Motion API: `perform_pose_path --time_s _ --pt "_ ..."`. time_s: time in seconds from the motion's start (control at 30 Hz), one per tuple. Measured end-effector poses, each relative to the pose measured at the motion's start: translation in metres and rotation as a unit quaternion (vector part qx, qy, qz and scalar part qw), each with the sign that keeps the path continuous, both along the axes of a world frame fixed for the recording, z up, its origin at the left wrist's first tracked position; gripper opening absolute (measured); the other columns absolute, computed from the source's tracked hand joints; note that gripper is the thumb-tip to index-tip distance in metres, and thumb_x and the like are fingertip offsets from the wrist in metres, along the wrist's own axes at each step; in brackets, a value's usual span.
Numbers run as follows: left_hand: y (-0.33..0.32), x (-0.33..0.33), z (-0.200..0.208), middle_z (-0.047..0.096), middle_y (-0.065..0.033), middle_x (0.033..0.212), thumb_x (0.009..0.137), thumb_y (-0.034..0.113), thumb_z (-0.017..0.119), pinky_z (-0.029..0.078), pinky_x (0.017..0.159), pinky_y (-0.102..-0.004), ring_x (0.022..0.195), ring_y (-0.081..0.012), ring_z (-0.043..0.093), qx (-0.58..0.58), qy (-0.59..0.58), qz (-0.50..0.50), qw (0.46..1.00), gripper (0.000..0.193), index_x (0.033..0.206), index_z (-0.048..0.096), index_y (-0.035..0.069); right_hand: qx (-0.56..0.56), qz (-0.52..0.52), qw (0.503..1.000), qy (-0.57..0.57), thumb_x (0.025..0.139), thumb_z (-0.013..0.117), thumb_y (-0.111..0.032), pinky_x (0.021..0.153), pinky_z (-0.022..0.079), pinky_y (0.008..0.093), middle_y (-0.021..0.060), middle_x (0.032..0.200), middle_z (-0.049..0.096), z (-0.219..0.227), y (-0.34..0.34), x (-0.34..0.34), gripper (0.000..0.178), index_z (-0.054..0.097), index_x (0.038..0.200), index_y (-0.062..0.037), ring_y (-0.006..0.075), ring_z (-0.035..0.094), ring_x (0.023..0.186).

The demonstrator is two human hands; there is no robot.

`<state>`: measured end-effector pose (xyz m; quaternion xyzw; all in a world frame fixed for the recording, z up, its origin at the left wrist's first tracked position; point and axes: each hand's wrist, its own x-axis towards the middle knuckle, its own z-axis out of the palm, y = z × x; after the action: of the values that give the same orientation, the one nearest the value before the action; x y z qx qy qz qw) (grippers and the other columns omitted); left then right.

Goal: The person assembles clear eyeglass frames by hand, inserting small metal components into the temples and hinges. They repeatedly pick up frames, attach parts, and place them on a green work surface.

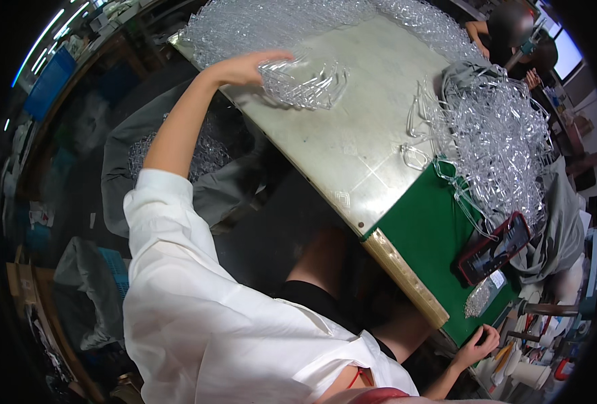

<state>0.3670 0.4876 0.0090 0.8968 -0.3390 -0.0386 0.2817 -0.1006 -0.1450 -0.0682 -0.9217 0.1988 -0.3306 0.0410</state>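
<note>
At the far left edge of the pale tabletop (298,138), my left arm is stretched out. My left hand (241,69) is closed around the end of a row of clear plastic eyeglass frames (308,84), which stands on the tabletop. Beyond it spreads a large mass of similar clear frames (271,27). My right hand (479,347) lies at the near right table edge, fingers loosely bent and nothing visible in them. Close to it is a small clear bag of tiny metal parts (478,298) on the green mat (406,236).
A heap of clear frames (497,141) fills a grey cloth bag at the right, with a phone (492,249) in front. Another grey sack (120,158) stands on the floor at left. A wooden strip (406,279) edges the mat. Another person (511,30) sits at far right.
</note>
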Motion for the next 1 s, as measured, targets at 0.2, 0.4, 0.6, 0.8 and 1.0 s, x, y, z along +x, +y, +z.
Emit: perform_pose_path --time_s 0.2,0.4,0.6,0.8,1.0 --pt "0.06 0.038 -0.07 0.021 -0.0107 0.156 0.086 0.054 0.057 0.008 0.108 -0.0685 0.145 -0.0388 0.007 0.046 -0.333 0.435 0.835 0.06 0.141 0.044 0.035 -0.009 -0.008 1.0 0.02 0.09 0.058 -0.007 0.088 0.038 0.0401 0.0109 0.097 0.054 -0.003 -0.004 0.005 0.007 0.057 0.091 0.0 0.0274 0.049 0.099" --pt "0.065 0.066 -0.075 0.017 -0.0107 0.157 0.078 0.07 0.058 0.006 0.105 -0.073 0.145 -0.0389 0.003 0.05 -0.354 0.453 0.816 0.073 0.141 0.042 0.037 -0.022 -0.014 0.999 0.027 0.089 0.058 -0.007 0.088 0.038 0.0391 0.011 0.095 0.054 -0.001 -0.003 0.004 0.007 0.057 0.092 0.0 0.0274 0.049 0.097" --pt "0.115 0.098 -0.077 0.018 -0.0105 0.157 0.081 0.064 0.059 0.011 0.109 -0.0648 0.145 -0.0347 0.009 0.053 -0.412 0.397 0.819 0.072 0.143 0.04 0.034 -0.024 -0.003 0.999 0.027 0.088 0.058 -0.007 0.088 0.038 0.038 0.0106 0.094 0.055 -0.003 -0.003 0.006 0.008 0.056 0.091 0.0001 0.0275 0.049 0.095" --pt "0.019 0.048 -0.047 0.038 -0.0163 0.146 0.082 0.065 0.056 0.018 0.112 -0.0553 0.14 -0.0384 0.025 -0.095 -0.474 0.247 0.84 0.074 0.134 0.051 0.013 -0.021 0.002 0.999 0.024 0.088 0.057 -0.005 0.088 0.037 0.0391 0.0107 0.093 0.055 0.001 0.0 0.006 0.006 0.055 0.09 -0.0007 0.0279 0.048 0.096" --pt "-0.116 -0.046 -0.042 0.063 -0.0208 0.109 0.076 0.069 0.058 0.034 0.105 -0.0502 0.11 -0.0371 0.056 0.121 -0.346 0.232 0.901 0.088 0.132 0.047 0.003 -0.01 0.013 1.0 0.004 0.086 0.059 -0.005 0.086 0.039 0.038 0.0104 0.093 0.056 0.002 0.003 0.01 0.007 0.056 0.09 -0.0005 0.0272 0.049 0.094"
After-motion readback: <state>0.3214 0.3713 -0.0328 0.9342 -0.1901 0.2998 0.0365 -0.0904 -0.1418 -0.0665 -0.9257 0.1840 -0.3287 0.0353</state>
